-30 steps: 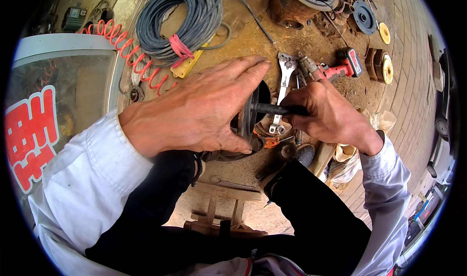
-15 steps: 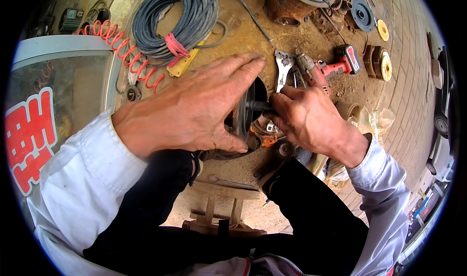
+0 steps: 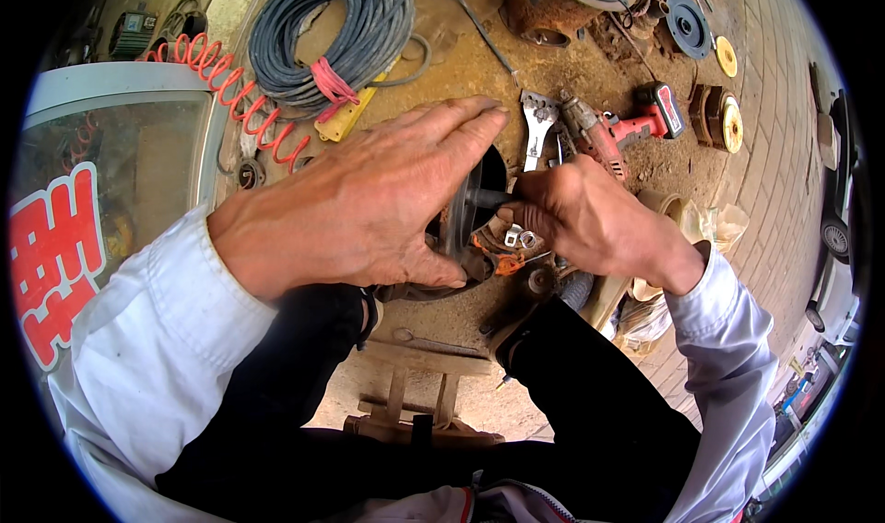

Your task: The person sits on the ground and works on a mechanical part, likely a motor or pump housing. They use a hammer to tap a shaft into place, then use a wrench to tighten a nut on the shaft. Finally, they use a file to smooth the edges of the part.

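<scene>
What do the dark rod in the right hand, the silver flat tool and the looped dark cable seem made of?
The dark rod: probably metal, smooth and dark gray, judging by its faint sheen; slight blur leaves plastic possible.
The silver flat tool: likely bare or plated steel, given its bright, reflective face.
The looped dark cable: apparently rubber or plastic outside, fairly matte, going by its bendy loops.

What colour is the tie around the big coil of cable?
The tie is pink; it shows best in the head view.
</scene>
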The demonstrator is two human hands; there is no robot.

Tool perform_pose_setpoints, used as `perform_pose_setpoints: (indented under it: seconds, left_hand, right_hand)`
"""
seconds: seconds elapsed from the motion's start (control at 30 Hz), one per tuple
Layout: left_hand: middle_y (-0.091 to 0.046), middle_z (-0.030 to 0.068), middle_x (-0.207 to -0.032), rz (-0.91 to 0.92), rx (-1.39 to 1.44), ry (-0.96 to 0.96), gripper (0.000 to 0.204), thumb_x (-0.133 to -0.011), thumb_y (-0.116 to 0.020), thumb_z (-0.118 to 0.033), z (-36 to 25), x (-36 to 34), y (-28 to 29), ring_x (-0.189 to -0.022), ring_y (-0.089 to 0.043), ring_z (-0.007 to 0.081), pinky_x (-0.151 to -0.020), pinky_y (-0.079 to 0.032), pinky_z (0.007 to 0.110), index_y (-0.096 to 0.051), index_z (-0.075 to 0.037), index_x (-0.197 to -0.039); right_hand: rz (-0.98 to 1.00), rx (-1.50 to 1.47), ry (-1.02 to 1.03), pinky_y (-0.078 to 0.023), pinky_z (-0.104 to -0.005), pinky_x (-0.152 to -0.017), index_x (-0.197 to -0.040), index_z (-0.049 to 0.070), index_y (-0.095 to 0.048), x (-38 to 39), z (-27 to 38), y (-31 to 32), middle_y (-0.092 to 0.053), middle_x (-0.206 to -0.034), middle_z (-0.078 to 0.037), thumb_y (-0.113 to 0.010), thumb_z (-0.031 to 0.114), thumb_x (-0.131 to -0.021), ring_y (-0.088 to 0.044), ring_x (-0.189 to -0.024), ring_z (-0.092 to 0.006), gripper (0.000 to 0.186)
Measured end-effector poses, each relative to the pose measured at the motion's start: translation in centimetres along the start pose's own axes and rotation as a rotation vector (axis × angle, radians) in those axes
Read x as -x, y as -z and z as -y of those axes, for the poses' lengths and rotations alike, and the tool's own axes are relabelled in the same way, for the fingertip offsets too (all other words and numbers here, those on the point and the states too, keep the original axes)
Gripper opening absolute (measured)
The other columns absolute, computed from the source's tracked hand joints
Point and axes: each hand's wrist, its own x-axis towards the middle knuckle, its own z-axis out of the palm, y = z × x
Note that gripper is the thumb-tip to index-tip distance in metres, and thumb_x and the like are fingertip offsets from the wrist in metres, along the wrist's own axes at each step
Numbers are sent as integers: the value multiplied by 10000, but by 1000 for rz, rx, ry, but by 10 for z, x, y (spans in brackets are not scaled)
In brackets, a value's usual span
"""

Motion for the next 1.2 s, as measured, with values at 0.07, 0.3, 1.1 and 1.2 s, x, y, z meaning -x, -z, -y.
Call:
perform_pose_setpoints:
  seconds: [0.07, 0.3, 1.1, 1.2]
  left_hand:
    - [-367, 256, -1611, -7, -4, -14, 1236, -667, -958, -382, 0, 0, 0, -1489, -393, 412, -1212, -374, 477, -260, 13, -1607]
    - [-361, 252, -1614, -10, -7, -17, 1235, -654, -965, -358, 1, 1, -1, -1489, -390, 417, -1212, -382, 474, -268, 7, -1607]
    - [-356, 186, -1647, 6, -12, 29, 1283, -593, -986, -343, -2, 2, 0, -1506, -385, 382, -1226, -377, 478, -281, -66, -1629]
    - [-348, 159, -1662, 23, -32, 57, 1304, -571, -997, -289, -6, -1, 2, -1513, -380, 375, -1232, -376, 478, -275, -93, -1638]
  right_hand:
    - [45, -131, -69, -487, -463, -553, -781, -80, -633, -5, 1, 4, -592, -607, -233, -638, 123, -999, -636, -582, -389, 298]
    - [7, -11, -18, -515, -488, -631, -896, -71, -643, 3, 10, 6, -628, -677, -253, -684, 122, -934, -667, -700, -453, 201]
    - [-218, -135, -433, -576, -376, -667, -1024, -27, -743, 40, -55, 37, -712, -741, -101, -634, 178, -1005, -684, -662, -241, 234]
    - [-243, 174, -396, -580, -420, -659, -981, 0, -742, 76, -88, 7, -726, -766, -136, -658, 137, -989, -684, -651, -239, 161]
